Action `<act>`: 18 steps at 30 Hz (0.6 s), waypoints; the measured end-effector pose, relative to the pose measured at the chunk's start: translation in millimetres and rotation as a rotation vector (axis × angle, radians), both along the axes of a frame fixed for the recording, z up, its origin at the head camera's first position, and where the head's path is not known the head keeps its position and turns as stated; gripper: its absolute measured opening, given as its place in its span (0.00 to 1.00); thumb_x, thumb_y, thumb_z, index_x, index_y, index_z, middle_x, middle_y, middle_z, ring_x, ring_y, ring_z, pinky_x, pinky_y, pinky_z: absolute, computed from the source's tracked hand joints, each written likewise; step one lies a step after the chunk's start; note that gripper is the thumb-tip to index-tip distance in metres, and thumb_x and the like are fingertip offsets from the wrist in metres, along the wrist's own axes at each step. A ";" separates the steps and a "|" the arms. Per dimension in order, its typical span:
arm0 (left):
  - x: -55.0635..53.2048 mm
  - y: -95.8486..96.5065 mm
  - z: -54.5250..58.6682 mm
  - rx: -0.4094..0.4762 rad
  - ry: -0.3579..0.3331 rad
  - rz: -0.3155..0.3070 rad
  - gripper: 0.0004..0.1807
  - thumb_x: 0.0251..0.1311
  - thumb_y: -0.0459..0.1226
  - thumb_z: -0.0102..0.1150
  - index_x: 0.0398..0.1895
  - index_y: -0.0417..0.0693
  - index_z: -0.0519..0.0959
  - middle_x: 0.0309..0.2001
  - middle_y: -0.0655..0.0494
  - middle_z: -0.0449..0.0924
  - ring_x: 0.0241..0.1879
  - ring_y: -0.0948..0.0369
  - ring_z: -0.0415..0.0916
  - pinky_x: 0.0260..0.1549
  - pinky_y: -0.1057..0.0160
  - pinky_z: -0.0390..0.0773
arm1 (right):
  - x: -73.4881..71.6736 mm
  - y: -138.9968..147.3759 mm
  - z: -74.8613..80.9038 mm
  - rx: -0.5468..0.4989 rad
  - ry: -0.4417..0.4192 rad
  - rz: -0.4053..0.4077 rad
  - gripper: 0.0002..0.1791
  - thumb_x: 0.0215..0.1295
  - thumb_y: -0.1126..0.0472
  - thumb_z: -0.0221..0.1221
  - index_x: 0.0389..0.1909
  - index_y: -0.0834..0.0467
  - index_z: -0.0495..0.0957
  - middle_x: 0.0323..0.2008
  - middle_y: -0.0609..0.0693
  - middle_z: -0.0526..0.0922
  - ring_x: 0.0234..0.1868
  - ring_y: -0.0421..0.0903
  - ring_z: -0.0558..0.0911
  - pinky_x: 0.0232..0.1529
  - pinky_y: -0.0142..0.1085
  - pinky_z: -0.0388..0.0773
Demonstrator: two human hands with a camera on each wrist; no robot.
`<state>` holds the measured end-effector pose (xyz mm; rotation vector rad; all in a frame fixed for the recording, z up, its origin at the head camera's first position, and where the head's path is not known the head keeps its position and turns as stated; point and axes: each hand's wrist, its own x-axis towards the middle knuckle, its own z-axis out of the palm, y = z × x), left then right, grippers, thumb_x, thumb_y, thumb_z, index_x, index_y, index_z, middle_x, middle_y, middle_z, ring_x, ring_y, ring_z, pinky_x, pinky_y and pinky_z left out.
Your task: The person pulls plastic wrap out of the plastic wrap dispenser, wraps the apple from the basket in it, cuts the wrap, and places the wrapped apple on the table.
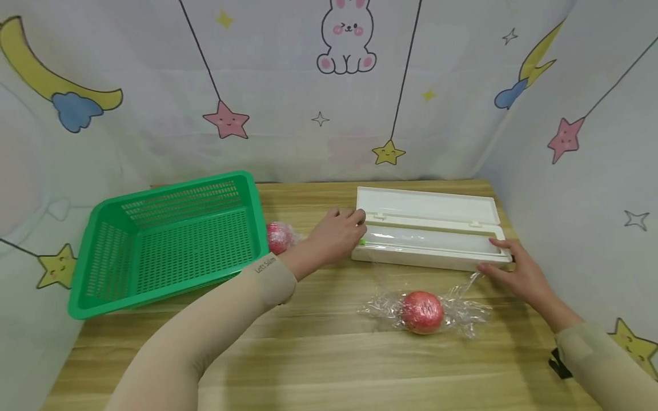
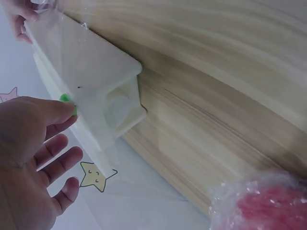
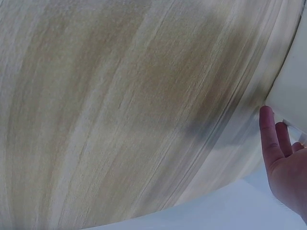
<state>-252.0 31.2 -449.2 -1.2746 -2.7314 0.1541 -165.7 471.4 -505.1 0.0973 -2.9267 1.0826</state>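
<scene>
A white cling film dispenser (image 1: 432, 258) stands at the back right of the table, its lid (image 1: 426, 202) flipped back and a roll of film (image 1: 437, 238) inside. At its left end my left hand (image 1: 336, 235) pinches a small green slide cutter (image 2: 68, 101) between thumb and index finger, the other fingers loosely bent. My right hand (image 1: 519, 274) holds the right end, thumb low on the front wall and fingers over the top edge. In front of the dispenser lies a round red fruit (image 1: 422, 312) wrapped in clear film, its ends spread out to both sides.
A green plastic basket (image 1: 169, 274) takes up the left of the table (image 1: 319, 354). Another film-wrapped red fruit (image 1: 279, 237) sits between basket and left forearm. Printed cloth (image 1: 288, 68) hangs behind and beside the table. A small black object (image 1: 559, 364) shows by the right sleeve.
</scene>
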 end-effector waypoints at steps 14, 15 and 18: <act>18.2 -24.0 -28.2 0.459 -0.441 0.287 0.15 0.73 0.47 0.67 0.48 0.46 0.82 0.46 0.51 0.80 0.41 0.56 0.78 0.41 0.55 0.83 | 7.9 5.6 1.4 -0.031 0.041 0.079 0.45 0.67 0.63 0.73 0.80 0.65 0.62 0.75 0.77 0.60 0.69 0.80 0.64 0.59 0.38 0.82; 21.3 -25.0 -32.3 0.512 -0.497 0.311 0.15 0.72 0.47 0.67 0.47 0.45 0.82 0.45 0.51 0.80 0.40 0.57 0.78 0.41 0.56 0.83 | 8.5 4.9 2.7 -0.045 0.039 0.082 0.46 0.68 0.63 0.73 0.81 0.65 0.61 0.76 0.78 0.57 0.69 0.81 0.64 0.54 0.28 0.81; 29.7 -25.0 -42.5 0.649 -0.653 0.370 0.18 0.72 0.48 0.67 0.49 0.42 0.82 0.45 0.51 0.84 0.42 0.58 0.81 0.45 0.57 0.84 | 10.2 2.2 7.5 -0.085 0.045 0.077 0.47 0.68 0.66 0.72 0.82 0.67 0.58 0.78 0.79 0.51 0.67 0.84 0.63 0.46 0.13 0.73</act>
